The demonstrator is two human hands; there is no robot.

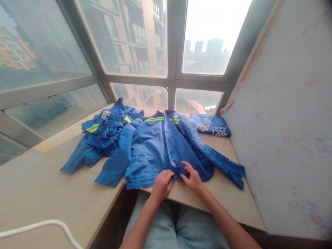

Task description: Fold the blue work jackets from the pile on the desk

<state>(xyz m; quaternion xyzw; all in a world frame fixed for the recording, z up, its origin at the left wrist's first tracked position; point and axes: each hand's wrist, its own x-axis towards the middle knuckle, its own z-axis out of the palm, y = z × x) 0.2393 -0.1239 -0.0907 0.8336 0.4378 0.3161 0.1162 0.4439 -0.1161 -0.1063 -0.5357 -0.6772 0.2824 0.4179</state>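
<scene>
- And here's a pale table (52, 186) below bright windows (204, 38), flowered wall (285, 138) on the right!
- The jacket (153, 148) lies front up, sleeves out, between a crumpled heap (103, 131) and folded cloth (210, 125).
- Forearms reaching forward, left hand (163, 185) curled, pinching the hem.
- Just beside it, right hand (192, 178) grips the front's lower edge, thumb below forefinger!

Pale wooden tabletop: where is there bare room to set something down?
The pale wooden tabletop is bare between the crumpled blue clothing and the curved white cable; a smaller patch lies between the spread blue jacket and floral white wall, at front right. Clothing crowds the middle and rear.
</scene>
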